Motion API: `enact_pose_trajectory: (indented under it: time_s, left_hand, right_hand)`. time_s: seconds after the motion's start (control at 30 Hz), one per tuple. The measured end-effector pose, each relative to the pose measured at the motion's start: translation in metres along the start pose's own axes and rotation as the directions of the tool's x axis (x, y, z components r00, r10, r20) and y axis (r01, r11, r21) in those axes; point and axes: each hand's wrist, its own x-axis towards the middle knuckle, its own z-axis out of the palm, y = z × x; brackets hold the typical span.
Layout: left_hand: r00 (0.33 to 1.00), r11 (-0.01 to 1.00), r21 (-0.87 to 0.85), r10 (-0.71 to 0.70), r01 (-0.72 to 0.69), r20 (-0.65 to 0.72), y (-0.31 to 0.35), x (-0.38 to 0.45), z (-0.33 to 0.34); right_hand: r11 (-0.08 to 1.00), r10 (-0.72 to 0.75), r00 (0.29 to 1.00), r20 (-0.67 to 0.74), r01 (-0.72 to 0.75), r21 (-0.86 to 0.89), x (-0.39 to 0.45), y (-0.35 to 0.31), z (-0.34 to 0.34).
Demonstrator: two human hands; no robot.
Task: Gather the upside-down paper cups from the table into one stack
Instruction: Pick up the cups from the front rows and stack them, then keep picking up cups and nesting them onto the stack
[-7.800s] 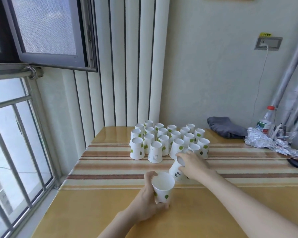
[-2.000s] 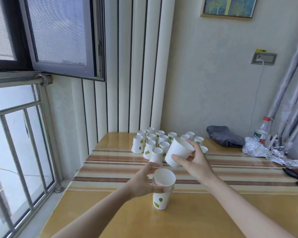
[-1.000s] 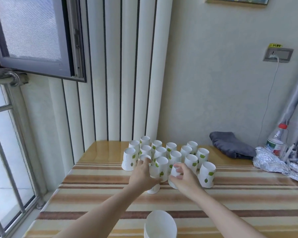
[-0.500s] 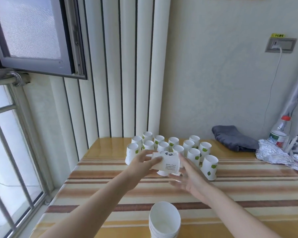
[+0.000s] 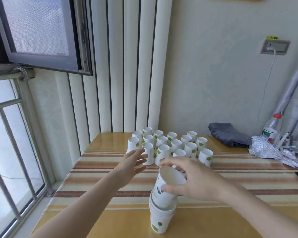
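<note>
Paper cup [image 5: 167,184] in its grip, a person's right hand [image 5: 196,181] lowers the mouth-up, tilted cup into the stack [image 5: 161,215] standing near the front edge of the striped surface [image 5: 239,170]; thumb and fingers [image 5: 165,162] pinch opposite sides of the rim, seemingly to steer the base into the cup below. It is partly nested, not yet seated. The left hand [image 5: 131,164] reaches forward with fingers spread wide and holding nothing, just beside the nearest upside-down cup [image 5: 148,156], apparently lining up the next pick. Roughly 17 upside-down cups [image 5: 177,143] wait clustered at the back, rims down, close enough for either hand to reach
</note>
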Motion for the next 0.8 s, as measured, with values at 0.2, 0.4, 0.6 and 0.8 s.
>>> enact_pose_trajectory:
  time_s: [0.2, 0.4, 0.6, 0.8]
  left_hand:
    - [0.993, 0.991, 0.091, 0.103, -0.097, -0.064, 0.001, 0.01, 0.0]
    - [0.968, 0.815, 0.565, 0.226, -0.129, -0.105, 0.017, 0.037, 0.011]
    - [0.96, 0.276, 0.96, 0.278, -0.039, -0.041, 0.019, 0.081, 0.02]
    - [0.965, -0.004, 0.999, 0.258, -0.049, 0.048, 0.008, 0.107, 0.016]
  right_hand:
    - [0.998, 0.063, 0.997, 0.055, -0.063, -0.006, 0.011, 0.015, 0.013]
    - [0.932, 0.337, 0.927, -0.163, -0.353, -0.082, 0.088, 0.093, 0.014]
    - [0.818, 0.461, 0.884, -0.079, -0.458, -0.347, 0.138, 0.121, 0.033]
    - [0.802, 0.493, 0.867, -0.068, -0.483, -0.351, 0.149, 0.14, 0.041]
